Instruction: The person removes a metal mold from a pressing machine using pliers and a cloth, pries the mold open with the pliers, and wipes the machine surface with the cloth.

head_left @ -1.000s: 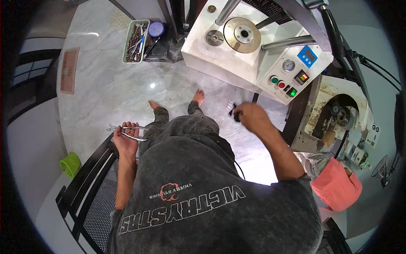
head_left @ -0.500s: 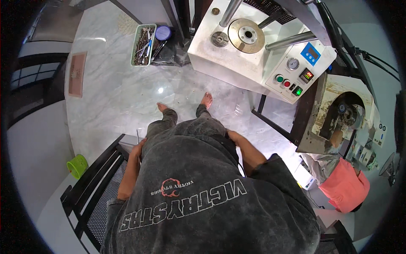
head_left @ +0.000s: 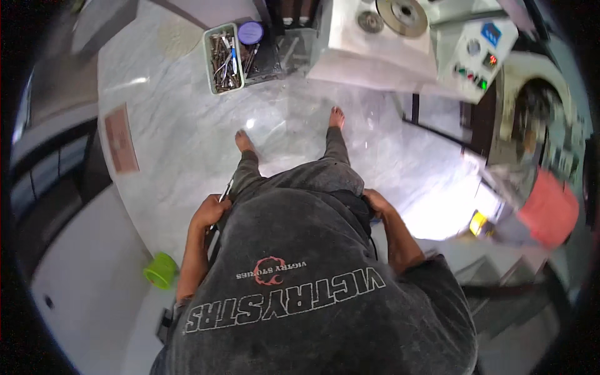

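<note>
At my left hip, my left hand (head_left: 211,211) is closed around a slim silvery tool (head_left: 229,189) whose thin end points forward past my trouser leg; its exact kind is unclear. My right hand (head_left: 377,203) is curled against dark cloth at my right side. Its fingertips are hidden, and a small blue patch shows just below it. My dark grey printed shirt (head_left: 294,250) hangs between the two hands.
Ahead on the marble floor (head_left: 287,131) is a pale bin of metal tools (head_left: 224,62) beside a purple-lidded tub (head_left: 250,32). A white machine (head_left: 375,56) with a control panel (head_left: 478,62) stands front right. A green basket (head_left: 161,270) lies left; coral cloth (head_left: 550,206) hangs right.
My feet have moved farther apart, and the white machine has shifted up and right in view. The black chair has left my left side. The tool in my left hand shows more plainly.
</note>
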Motion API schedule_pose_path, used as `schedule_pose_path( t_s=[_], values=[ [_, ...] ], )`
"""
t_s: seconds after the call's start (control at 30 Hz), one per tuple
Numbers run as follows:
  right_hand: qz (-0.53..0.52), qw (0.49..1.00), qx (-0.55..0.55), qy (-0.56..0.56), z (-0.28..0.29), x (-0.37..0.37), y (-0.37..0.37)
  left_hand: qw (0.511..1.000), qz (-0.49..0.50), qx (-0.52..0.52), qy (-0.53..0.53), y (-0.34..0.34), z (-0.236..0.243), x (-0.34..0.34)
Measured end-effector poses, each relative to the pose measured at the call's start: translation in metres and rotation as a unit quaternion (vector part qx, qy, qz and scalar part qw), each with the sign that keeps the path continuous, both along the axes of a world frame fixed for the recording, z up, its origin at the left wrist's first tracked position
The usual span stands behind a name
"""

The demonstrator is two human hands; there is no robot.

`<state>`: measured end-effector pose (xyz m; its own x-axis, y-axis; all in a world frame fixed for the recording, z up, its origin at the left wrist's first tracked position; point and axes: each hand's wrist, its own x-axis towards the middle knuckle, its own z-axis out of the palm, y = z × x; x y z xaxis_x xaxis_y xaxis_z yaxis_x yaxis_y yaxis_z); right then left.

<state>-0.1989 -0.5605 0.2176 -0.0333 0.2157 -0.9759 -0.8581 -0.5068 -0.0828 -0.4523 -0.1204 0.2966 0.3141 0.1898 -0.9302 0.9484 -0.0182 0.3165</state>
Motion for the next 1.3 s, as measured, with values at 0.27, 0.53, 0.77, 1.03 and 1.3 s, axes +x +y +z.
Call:
schedule_pose_path(
  t_s=[0.27,0.53,0.77,1.03,1.3],
  values=[
    [-0.032,0.999,-0.028,-0.032,0.074,-0.158,0.062,0.985,-0.154,-0.071,-0.005,0.107,-0.012,-0.040],
    [0.131,0.893,-0.255,-0.346,-0.080,-0.269,0.077,0.978,-0.189,-0.085,0.033,0.126,-0.034,0.029],
    [-0.259,0.903,-0.163,-0.301,-0.212,-0.222,0.146,0.981,-0.194,-0.029,-0.012,0.073,-0.149,0.144],
    [-0.321,0.822,-0.361,-0.302,-0.425,-0.225,0.210,0.986,-0.017,-0.122,-0.109,-0.001,-0.394,0.213],
    [-0.336,0.741,-0.426,-0.396,-0.572,-0.214,0.192,0.922,-0.100,-0.260,-0.270,-0.070,-0.420,0.287]
  ],
)
